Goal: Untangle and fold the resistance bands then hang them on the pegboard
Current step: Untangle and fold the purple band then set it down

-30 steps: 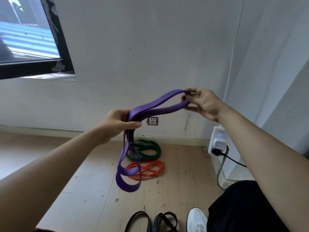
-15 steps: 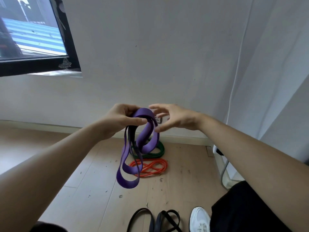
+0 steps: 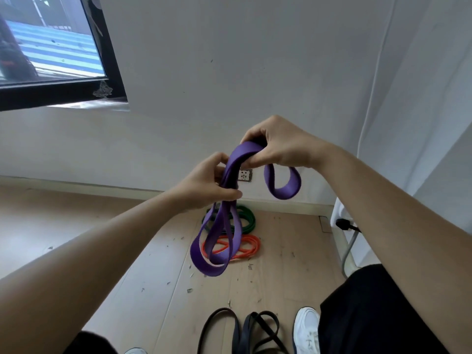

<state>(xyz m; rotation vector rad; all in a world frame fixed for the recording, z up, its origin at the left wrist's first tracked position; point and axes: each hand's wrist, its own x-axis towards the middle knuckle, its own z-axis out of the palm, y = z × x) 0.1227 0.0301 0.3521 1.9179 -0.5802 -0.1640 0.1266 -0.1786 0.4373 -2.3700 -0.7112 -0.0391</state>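
Right hand (image 3: 279, 147) regrips one purple band (image 3: 220, 238); seemingly doubled.

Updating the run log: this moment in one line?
stage: folding; left hand: grips purple band; right hand: grips its top fold; green band, orange band: floor

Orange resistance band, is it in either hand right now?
No, the orange resistance band lies coiled on the floor, while the left hand and right hand both grip the purple resistance band.
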